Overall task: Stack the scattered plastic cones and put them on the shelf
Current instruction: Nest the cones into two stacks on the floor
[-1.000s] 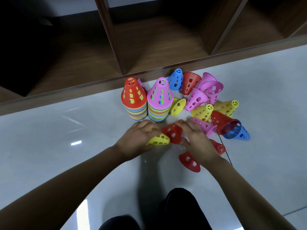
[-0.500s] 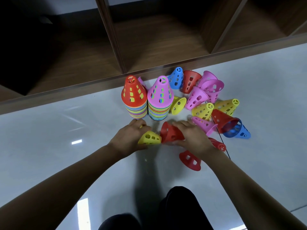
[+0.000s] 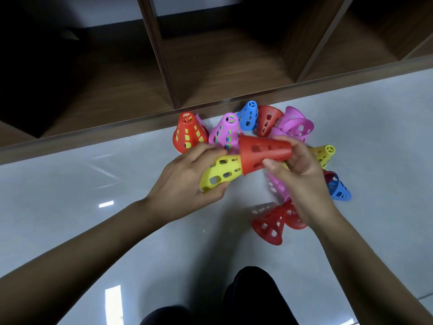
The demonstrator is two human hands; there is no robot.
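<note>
My left hand (image 3: 185, 177) curls round a yellow cone (image 3: 222, 172) at centre frame. My right hand (image 3: 302, 177) grips a red cone (image 3: 262, 153), its mouth over the yellow tip. Just behind stand a red-topped stack (image 3: 188, 133) and a pink-topped stack (image 3: 227, 130), with the wooden shelf (image 3: 225, 66) across the top.

Holed yellow cone (image 3: 222, 173) sideways off floor (image 3: 70, 207) in left hand (image 3: 185, 181), narrow end inside wide mouth of red cone (image 3: 262, 153), held by right hand (image 3: 302, 177). 2 upright multicolour stacks, red-topped stack (image 3: 188, 132) & pink-topped stack (image 3: 226, 132), side by side at shelf (image 3: 222, 66) front edge. Rest: loose cones (image 3: 297, 127), blue/red/pink/yellow, tipped over right of stacks.
</note>
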